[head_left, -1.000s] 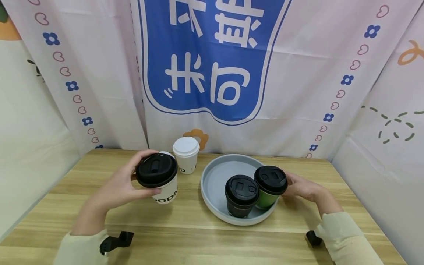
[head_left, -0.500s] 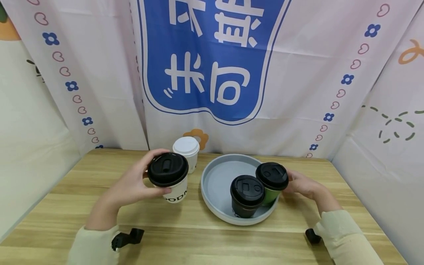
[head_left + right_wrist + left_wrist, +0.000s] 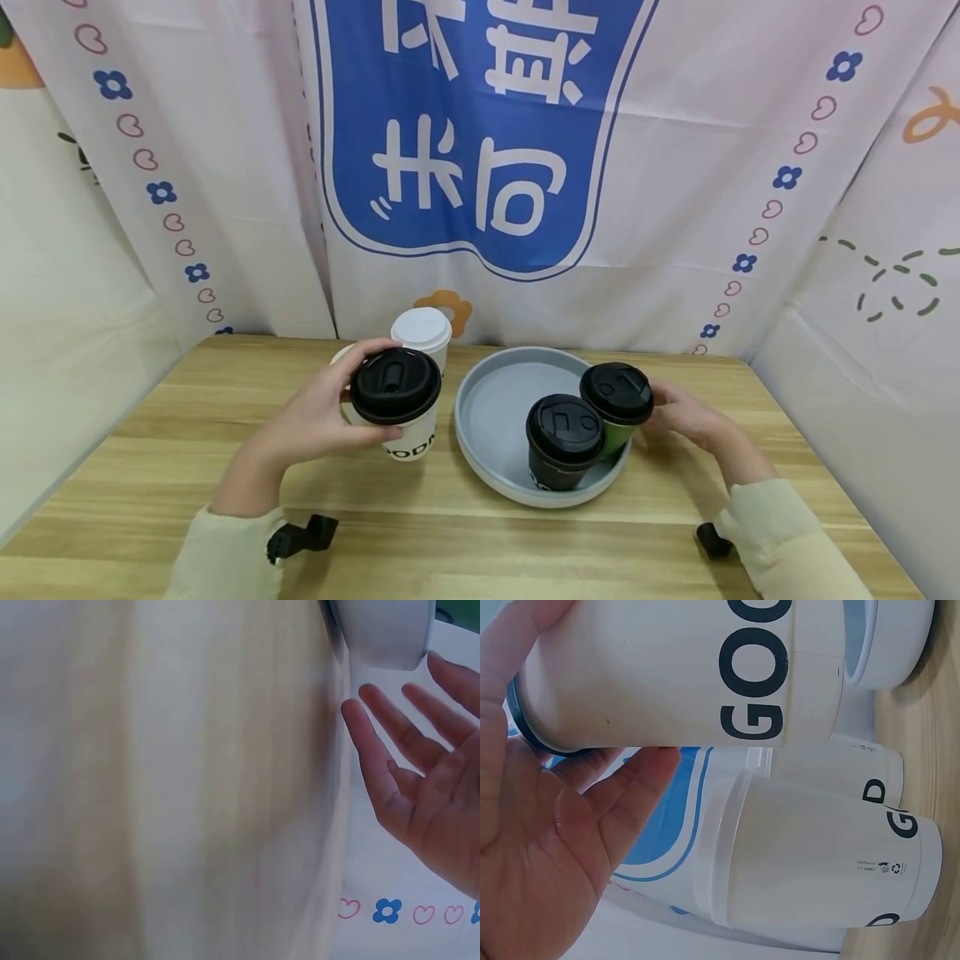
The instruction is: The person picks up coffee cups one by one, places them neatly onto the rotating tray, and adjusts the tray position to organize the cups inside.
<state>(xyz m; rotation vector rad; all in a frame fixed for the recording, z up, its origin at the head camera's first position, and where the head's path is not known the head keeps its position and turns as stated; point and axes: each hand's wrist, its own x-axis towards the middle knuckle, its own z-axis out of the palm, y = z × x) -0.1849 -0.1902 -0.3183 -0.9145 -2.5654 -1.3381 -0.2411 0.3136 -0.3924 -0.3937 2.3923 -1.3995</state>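
My left hand (image 3: 318, 425) grips a white paper coffee cup (image 3: 412, 442) with a black lid and black lettering, held a little above the table. In the left wrist view, the same cup (image 3: 652, 675) stands clear of the wood. At the right, a grey round tray (image 3: 495, 417) bears a dark coffee cup (image 3: 564, 437) and a green coffee cup (image 3: 615, 437), both black-lidded and close together. My right hand (image 3: 686, 417) is beside the green cup at the tray's right rim. The right wrist view shows that hand (image 3: 427, 765) with fingers spread and fairly straight.
Behind my left hand stand two white-lidded paper cups: one white cup (image 3: 422, 331) in plain sight, the other (image 3: 817, 855) mostly hidden by the hand in the head view. A printed curtain (image 3: 675, 208) hangs at the back edge of the wooden table (image 3: 480, 550).
My left hand has carried the white cup rightward, toward the tray. On the tray, the dark cup has shifted right and the green cup slightly back. The right hand has hardly moved.
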